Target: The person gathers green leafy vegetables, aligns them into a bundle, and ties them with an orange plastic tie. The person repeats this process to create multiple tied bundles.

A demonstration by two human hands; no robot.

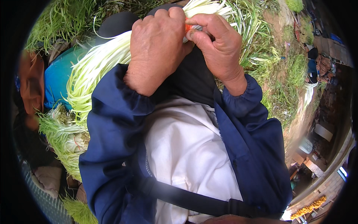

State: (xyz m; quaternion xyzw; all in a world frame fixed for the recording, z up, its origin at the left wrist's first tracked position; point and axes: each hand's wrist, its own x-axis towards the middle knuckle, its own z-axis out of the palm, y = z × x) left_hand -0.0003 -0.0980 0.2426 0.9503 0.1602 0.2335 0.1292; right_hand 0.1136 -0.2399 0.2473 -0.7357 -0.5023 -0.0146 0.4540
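A long bundle of pale, yellow-green leafy stalks [96, 57] lies across my black-trousered lap, its white ends [208, 7] pointing to the upper right and its leaves hanging down to the left. Around the bundle, near the white ends, shows a bit of red-orange tie [188, 27]. My left hand [160, 46] is closed over the stalks just left of that tie, its back facing up. On the tie's right side, my right hand [219, 42] pinches at it between thumb and forefinger; the other fingers are curled.
Tied bundles of similar stalks [70, 140] are piled at the left, below a blue-green plastic-covered thing [57, 81]. Loose green leaves [279, 98] litter the ground at right. Farther right sits another person [314, 65]. Heaped greens [67, 19] fill the upper left.
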